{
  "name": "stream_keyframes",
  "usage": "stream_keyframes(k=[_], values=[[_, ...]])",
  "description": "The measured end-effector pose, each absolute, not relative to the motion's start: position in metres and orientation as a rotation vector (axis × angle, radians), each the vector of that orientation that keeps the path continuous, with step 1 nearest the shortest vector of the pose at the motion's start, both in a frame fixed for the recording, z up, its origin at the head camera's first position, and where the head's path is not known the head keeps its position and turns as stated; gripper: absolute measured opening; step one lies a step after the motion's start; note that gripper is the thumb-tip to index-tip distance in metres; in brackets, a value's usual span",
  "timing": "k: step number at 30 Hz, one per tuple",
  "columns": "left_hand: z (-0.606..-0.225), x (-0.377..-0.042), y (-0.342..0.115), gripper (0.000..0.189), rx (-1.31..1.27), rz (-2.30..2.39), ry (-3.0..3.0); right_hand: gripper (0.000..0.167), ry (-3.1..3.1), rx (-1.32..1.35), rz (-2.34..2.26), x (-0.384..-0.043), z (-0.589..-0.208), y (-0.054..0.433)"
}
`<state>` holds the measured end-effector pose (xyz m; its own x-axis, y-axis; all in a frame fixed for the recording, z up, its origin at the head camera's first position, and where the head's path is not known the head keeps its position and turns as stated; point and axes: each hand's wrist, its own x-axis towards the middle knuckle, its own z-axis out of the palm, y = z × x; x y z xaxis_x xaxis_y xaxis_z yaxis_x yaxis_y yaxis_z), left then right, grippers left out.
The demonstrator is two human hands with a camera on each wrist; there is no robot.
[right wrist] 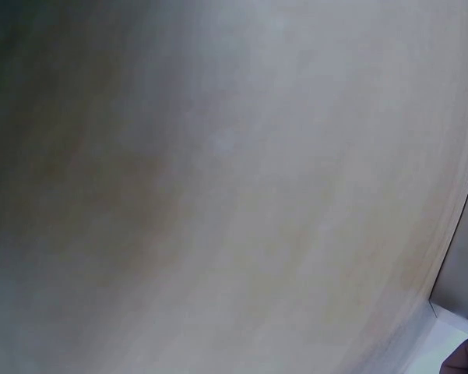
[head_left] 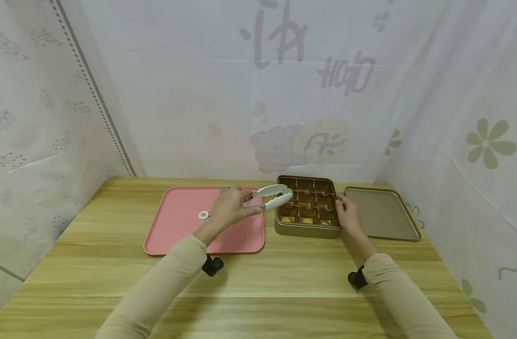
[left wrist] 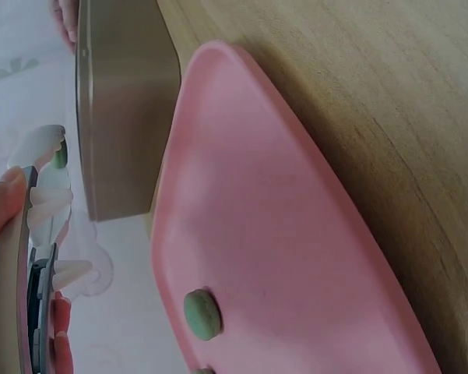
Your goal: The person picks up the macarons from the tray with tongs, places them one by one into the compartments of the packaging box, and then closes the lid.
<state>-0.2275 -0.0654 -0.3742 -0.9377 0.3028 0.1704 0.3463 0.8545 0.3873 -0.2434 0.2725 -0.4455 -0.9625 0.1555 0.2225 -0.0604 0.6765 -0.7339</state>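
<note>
My left hand grips a pair of tongs with white tips, held above the left part of a brown-gold box. Pinched between the tips is a green macaron, partly hidden by them in the left wrist view. The box has a divided insert, with yellow pieces in its front row of compartments. My right hand holds the box's right wall, fingers at the rim. On the pink tray lies another green macaron, with one more cut off at the left wrist view's bottom edge.
A flat brown-gold lid lies right of the box. The wooden table extends in front. Printed white curtains hang behind the table and along both sides. The right wrist view shows mostly blurred tabletop.
</note>
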Motion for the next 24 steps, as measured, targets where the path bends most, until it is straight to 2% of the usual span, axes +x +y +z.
stream_keyframes(k=[24], values=[[-0.374, -0.236, -0.047, 0.045, -0.557, -0.498, -2.926, 0.037, -2.605, -0.068, 1.167, -0.242, -0.446, 0.271]])
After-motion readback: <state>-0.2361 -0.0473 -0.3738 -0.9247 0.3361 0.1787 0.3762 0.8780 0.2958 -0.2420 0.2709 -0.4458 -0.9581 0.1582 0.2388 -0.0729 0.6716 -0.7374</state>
